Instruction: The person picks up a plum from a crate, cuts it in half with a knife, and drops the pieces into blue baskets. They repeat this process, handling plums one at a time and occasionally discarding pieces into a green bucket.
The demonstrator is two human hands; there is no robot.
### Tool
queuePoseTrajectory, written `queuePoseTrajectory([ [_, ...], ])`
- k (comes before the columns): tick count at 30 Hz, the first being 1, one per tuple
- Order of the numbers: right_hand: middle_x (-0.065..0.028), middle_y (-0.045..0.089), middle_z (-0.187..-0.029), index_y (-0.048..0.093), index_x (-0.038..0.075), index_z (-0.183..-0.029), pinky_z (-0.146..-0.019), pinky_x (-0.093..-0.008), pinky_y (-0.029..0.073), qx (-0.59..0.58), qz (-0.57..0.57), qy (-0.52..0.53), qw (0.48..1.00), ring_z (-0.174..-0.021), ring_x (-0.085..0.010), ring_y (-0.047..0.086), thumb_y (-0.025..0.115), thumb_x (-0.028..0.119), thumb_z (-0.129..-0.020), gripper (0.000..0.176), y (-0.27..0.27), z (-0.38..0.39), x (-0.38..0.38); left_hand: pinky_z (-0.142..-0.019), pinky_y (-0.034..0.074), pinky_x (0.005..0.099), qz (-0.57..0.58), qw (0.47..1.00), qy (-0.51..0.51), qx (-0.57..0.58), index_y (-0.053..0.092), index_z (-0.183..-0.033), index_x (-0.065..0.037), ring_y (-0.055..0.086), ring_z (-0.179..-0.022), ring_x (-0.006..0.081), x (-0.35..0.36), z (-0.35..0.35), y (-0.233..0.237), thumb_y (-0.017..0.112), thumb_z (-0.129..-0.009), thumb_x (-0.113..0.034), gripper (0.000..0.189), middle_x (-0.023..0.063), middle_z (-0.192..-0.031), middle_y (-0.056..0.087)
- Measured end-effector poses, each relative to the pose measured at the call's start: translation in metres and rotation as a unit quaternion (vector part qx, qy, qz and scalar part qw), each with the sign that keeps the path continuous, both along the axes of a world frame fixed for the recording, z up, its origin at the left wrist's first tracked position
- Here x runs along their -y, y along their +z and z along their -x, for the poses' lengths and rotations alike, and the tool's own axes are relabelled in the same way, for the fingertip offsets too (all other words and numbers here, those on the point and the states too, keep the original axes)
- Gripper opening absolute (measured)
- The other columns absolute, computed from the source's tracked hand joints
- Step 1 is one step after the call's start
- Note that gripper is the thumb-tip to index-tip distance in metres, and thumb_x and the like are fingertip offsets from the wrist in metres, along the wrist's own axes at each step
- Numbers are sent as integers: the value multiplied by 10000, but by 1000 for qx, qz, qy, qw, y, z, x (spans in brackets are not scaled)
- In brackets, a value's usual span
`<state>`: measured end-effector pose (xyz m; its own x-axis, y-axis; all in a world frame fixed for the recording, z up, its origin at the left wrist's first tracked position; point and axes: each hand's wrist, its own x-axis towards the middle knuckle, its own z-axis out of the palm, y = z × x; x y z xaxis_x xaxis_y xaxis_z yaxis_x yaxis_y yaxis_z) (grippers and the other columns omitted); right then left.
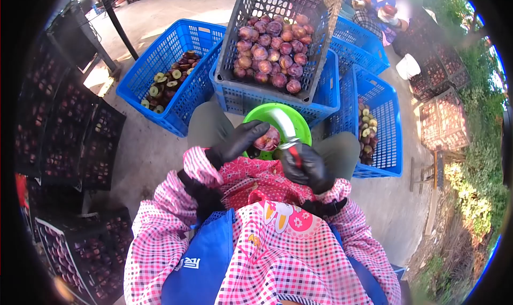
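Observation:
My left hand (239, 140), in a black glove, is closed around a reddish-purple plum (268, 139) above the left side of a green basin (302, 124). In my right hand (309, 167), also gloved in black, is a knife (285, 124) with a red handle. Its broad pale blade points up and away from me over the basin, just right of the plum. The basin sits between my knees, and its near side is hidden by my hands and the pink apron.
A black crate (316, 74) of whole plums rests on a blue crate (278, 103) ahead. Blue crates with cut plums stand at left (170, 120) and right (382, 168). Stacked dark crates (64, 139) line the left side. Another person (386, 13) sits at the upper right.

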<state>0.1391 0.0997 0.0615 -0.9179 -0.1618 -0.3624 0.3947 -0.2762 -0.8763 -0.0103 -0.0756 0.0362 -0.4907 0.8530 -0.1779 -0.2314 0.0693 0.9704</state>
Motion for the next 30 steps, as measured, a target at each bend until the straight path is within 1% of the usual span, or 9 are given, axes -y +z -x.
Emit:
queuePoseTrajectory([
  [2,0,455,-567,574,60,-971,-360,-230,264,-152,135,-171,964,-384,-56,332,424,366,-1058,352,2,-4,-3,-606,465,240,61,970,-170,162,535,-1246,-65,552,-723,74,-8,19,8,440,-992,-578,580,74,-985,630],
  [4,-1,494,-594,603,43,-1080,-377,-220,297,-91,-18,-276,957,-407,-56,370,517,357,-1026,330,-1,8,1,-655,500,242,27,957,-156,243,567,-1202,-64,604,-783,86,-25,7,33,430,-992,-583,576,79,-1001,651],
  [6,10,533,-636,607,36,-1156,-404,-206,331,-401,-407,-242,784,-447,-49,421,623,331,-974,347,-34,31,-2,-751,530,268,30,956,-182,228,572,-1210,-68,639,-906,107,-44,11,22,400,-1002,-579,578,62,-1054,658],
  [7,24,564,-688,602,36,-1194,-430,-199,357,-218,-239,-230,918,-490,-39,457,691,306,-931,387,-32,20,1,-751,530,268,34,955,-188,226,572,-1210,-68,639,-906,107,-48,13,21,400,-1002,-579,578,62,-1054,658],
  [12,38,561,-700,608,49,-1187,-423,-203,338,-42,-76,-422,903,-494,-33,452,668,318,-947,365,-14,9,13,-909,502,302,-17,993,-118,7,410,-1425,-46,557,-1136,151,-46,-8,4,425,-1012,-540,644,79,-1286,557],
  [14,47,559,-694,612,52,-1181,-422,-205,330,-70,-92,-405,907,-491,-27,443,637,314,-969,339,-9,8,12,-1013,452,320,-76,991,32,-102,328,-1466,-21,491,-1251,176,-52,-30,-6,525,-999,-455,667,112,-1378,482],
  [16,9,576,-689,611,43,-1164,-446,-240,371,-40,-98,-375,921,-498,-59,484,599,280,-992,293,-19,2,-6,-1074,404,340,-89,995,47,-14,323,-1461,-12,484,-1275,186,-52,-30,-3,608,-976,-351,656,120,-1368,492],
  [23,-202,613,-729,559,32,-1012,-556,-431,468,-178,-475,-147,849,-644,-369,637,536,238,-1002,208,12,-20,-17,-1061,415,336,-128,990,44,25,389,-1400,-8,508,-1243,173,-53,-19,-11,673,-936,-168,567,93,-1345,524],
  [30,-218,610,-706,529,35,-960,-537,-491,441,-165,-472,-135,855,-637,-427,612,541,262,-995,230,-3,-22,-14,-1038,434,323,-86,995,40,11,423,-1375,-2,536,-1201,162,-52,-22,-8,670,-935,-148,525,82,-1307,554],
])
